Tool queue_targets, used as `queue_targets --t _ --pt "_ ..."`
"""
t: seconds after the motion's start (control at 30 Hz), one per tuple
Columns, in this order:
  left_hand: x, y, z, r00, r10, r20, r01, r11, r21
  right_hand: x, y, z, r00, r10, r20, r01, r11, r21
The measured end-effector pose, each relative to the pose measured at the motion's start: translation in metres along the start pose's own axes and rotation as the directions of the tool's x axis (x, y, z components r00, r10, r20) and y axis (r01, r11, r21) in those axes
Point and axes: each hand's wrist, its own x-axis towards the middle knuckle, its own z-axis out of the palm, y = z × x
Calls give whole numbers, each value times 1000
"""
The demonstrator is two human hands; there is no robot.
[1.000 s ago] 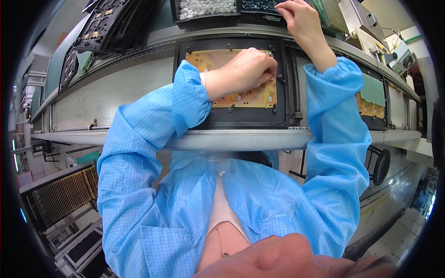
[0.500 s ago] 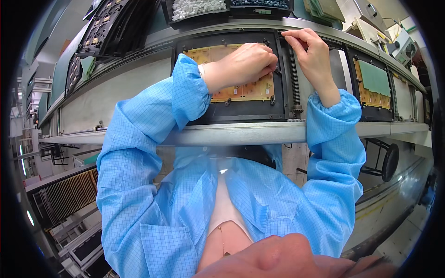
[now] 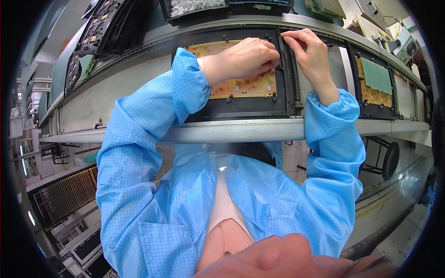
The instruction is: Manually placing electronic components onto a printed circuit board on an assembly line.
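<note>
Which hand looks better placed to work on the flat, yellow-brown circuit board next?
Probably the left hand: it is over the board, whereas the right hand is beyond the board's right edge.

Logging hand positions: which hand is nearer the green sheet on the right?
Right. The right hand is left of the green sheet, apart from it; the left hand is farther left, over the yellow circuit board.

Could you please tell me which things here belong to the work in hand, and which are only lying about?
In the work:
- yellow circuit board, under the left hand
- black frame around it, near the right hand
- probably the tray of white parts

Apparently just about:
- stacked black panels
- round stool
- slotted rack
</note>
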Motion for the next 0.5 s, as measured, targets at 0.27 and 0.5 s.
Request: queue_targets --t 0.27,0.5 --pt "-11 5 0 972 228 -62 -196 925 325 5 -4 4 999 -40 15 40 999 -2" --pt "-28 17 -30 933 7 -359 -33 997 -68 -9 -18 -19 977 147 152 -180 955 235"
